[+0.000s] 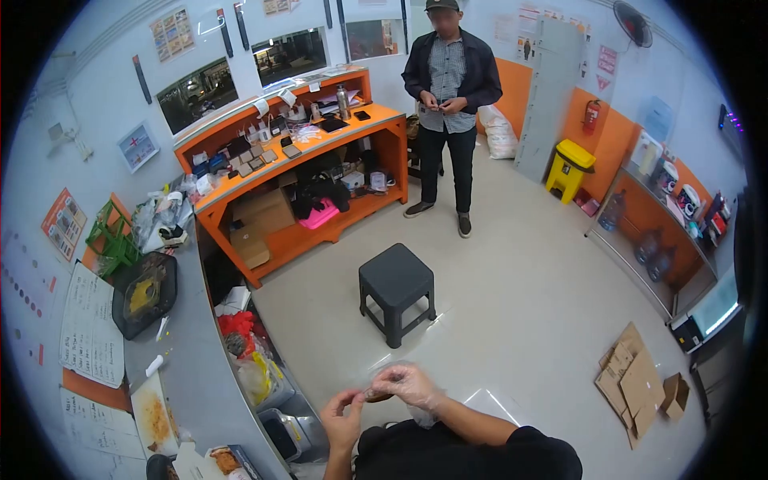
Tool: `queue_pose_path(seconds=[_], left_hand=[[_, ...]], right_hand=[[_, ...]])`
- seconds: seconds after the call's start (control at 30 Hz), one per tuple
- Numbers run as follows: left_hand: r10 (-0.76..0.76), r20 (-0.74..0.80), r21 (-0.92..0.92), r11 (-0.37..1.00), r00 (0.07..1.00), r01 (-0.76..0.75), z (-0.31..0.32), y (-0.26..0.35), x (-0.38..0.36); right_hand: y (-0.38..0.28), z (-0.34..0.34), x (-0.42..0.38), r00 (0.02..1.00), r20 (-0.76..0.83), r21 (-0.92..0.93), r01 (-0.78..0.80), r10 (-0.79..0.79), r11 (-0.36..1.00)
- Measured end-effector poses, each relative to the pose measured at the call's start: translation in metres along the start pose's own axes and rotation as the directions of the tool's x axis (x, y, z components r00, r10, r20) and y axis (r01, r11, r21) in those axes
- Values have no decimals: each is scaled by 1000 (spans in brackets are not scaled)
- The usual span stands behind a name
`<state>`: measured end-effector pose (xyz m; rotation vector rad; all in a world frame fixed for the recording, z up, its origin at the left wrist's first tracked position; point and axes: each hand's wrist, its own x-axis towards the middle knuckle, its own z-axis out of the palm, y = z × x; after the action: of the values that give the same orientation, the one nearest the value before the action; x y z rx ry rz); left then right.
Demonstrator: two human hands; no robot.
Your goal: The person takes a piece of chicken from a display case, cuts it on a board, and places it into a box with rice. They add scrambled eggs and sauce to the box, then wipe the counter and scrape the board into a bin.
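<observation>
My right hand [406,386], in a clear plastic glove, is closed in a pinch at the bottom centre. Touching it from the left is my left hand [344,418], bare, with thumb and fingertips pressed together. Something small and dark shows between the two hands, too small to name. Loose clear plastic hangs below the right hand. Beyond them stands a dark grey stool [397,276] on the tiled floor.
A person [450,88] stands behind the stool, hands together. An orange desk [320,144] holds cups and devices. Along the left runs a grey counter [188,360] with a black tray [144,296]. Flattened cardboard [632,384] lies at right, near a yellow bin [570,172].
</observation>
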<state>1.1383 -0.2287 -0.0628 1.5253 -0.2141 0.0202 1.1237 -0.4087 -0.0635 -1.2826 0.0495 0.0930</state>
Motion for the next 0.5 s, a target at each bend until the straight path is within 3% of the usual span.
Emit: queue_pose_path(seconds=[0.07, 0.17, 0.33, 0.43, 0.5], left_hand=[[-11, -47, 82, 997, 999, 15, -7, -7, 0], [-114, -150, -36, 993, 982, 110, -9, -3, 3], [-88, -140, -30, 996, 986, 85, -2, -9, -4], [-80, -167, -12, 997, 983, 79, 3, -12, -7], [-8, -234, 124, 992, 972, 39, 3, -19, -11]], right_hand=[[9, 10, 5, 1000, 18, 0, -6, 6, 1000], [1, 17, 6, 998, 53, -8, -17, 17, 1000], [-5, 10, 7, 997, 68, 109, -48, 41, 993], [0, 5, 11, 994, 108, 51, -17, 11, 999], [11, 4, 17, 990, 136, 56, -52, 44, 997]])
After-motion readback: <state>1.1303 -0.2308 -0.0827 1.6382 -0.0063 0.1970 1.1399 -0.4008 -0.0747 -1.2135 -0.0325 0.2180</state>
